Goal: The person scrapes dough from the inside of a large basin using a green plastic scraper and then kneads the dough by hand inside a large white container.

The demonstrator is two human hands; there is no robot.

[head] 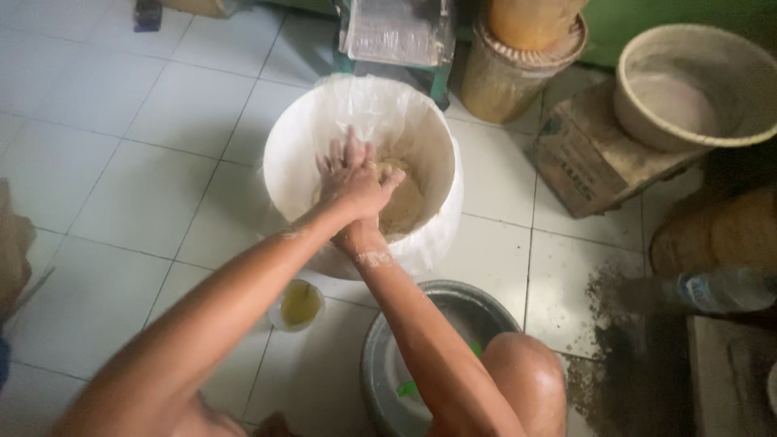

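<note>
A white plastic bucket (291, 154) lined with a clear plastic sheet stands on the tiled floor and holds a pale tan dough (406, 202). My left hand (350, 180) lies flat on top, fingers spread and dusted with flour, pressing down into the dough. My right hand (380, 171) sits underneath it, mostly hidden; only its floury wrist and a few fingertips show against the dough. Both forearms cross over the bucket's near rim.
A small cup of yellow liquid (299, 304) sits by the bucket. A metal basin (380, 340) is under my right arm, beside my knee (528, 380). At the back right are a woven basket (510, 73), a round tub (696, 85) on a cardboard box, and a plastic bottle (720, 290).
</note>
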